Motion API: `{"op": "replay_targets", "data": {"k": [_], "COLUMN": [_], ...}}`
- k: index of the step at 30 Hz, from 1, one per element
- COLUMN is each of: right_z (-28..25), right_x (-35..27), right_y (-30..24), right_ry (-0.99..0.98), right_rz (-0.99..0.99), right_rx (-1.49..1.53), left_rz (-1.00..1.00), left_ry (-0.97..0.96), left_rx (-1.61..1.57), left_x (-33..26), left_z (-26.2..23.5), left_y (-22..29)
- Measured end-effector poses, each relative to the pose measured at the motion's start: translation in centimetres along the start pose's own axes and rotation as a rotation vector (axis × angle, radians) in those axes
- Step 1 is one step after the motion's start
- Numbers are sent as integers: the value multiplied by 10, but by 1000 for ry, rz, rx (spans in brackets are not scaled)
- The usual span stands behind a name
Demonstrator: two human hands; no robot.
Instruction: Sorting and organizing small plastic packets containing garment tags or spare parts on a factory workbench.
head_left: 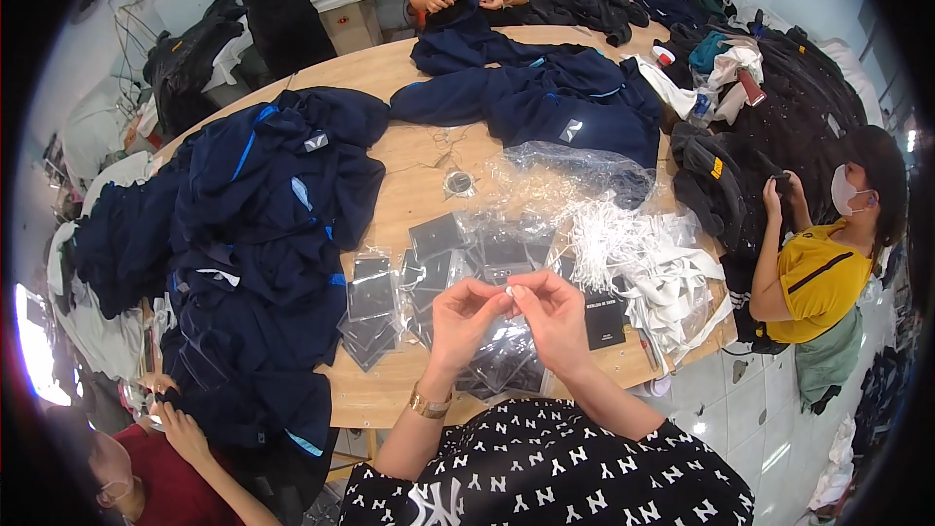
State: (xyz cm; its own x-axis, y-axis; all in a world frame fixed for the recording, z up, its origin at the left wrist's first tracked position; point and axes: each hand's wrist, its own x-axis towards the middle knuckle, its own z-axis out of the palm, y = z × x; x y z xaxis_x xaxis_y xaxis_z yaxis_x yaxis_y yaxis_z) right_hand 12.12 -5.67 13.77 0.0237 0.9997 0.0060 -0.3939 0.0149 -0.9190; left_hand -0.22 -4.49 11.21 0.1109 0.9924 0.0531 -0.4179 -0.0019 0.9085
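The left hand [464,319] and right hand [553,321] are together, thumbs and forefingers pinching a small white piece [509,289], bright, tiny and mostly covered by the fingertips. It is held above clear packets [370,294] on the wooden surface [414,170], wrists angled inward, forearms spread.

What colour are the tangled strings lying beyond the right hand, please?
The tangled strings are white, showing best in the head view.
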Motion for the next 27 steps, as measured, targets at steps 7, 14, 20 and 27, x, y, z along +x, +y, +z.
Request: {"op": "replay_targets", "data": {"k": [7,14,20,27], "right_z": [-13,-59,-141,-193], "right_x": [11,33,48,47], "right_y": [0,10,50,70], "right_ry": [-123,-28,227,445], "right_rz": [61,79,-145,-200], "right_rx": [-80,-382,-679,-960], "left_rz": [-88,-7,351,300], "left_ry": [-59,173,509,289], "left_rx": [94,615,1190,1457], "left_x": [6,0,-2,25], "left_z": [-10,-65,-98,-125], "left_y": [5,49,74,-33]}}
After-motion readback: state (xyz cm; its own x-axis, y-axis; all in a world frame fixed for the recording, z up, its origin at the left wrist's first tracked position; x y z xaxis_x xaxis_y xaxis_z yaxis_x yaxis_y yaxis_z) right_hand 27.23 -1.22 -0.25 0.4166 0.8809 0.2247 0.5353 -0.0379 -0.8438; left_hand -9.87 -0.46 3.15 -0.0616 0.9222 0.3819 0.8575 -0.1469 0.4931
